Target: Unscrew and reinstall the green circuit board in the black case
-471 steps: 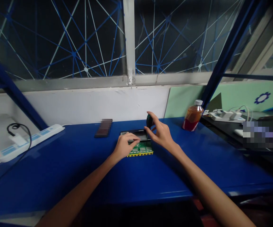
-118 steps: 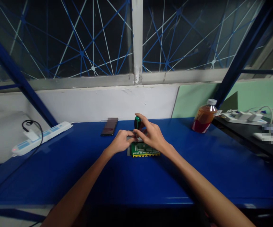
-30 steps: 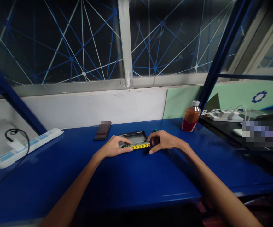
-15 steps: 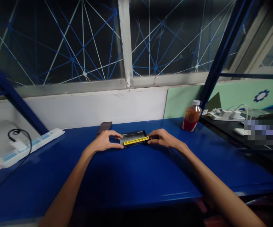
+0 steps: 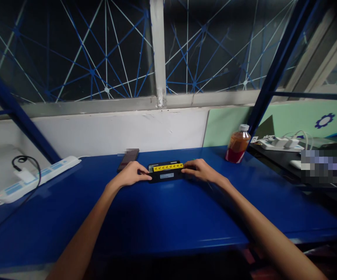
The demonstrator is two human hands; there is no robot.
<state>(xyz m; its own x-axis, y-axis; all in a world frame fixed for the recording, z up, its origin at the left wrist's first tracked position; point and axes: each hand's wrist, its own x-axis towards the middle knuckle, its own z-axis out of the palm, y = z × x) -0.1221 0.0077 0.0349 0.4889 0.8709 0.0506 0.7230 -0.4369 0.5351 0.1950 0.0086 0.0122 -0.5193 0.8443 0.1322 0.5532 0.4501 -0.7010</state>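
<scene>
A black network switch (image 5: 166,177) with a row of yellow ports (image 5: 168,167) is at the middle of the blue table. It is tilted so that a black face with a pale label is toward me, the ports along the upper edge. My left hand (image 5: 131,174) pinches its left end, thumb in front and fingers behind. At the right end, my right hand (image 5: 198,169) grips it in the same way. Behind the ports, part of another dark edge shows; I cannot tell whether it is a separate part. Fingertips behind the switch are partly hidden.
A dark phone (image 5: 129,158) lies behind my left hand. On the left is a white power strip (image 5: 41,179) with a plugged-in charger and black cable. A bottle of orange-red drink (image 5: 238,144) stands at the back right, beside a blue post (image 5: 282,58). The blue table (image 5: 168,221) has a front edge near me.
The switch has tipped between my hands: its labelled black face now shows toward me, and the yellow ports have moved to the top. Both hands keep their hold at its ends.
</scene>
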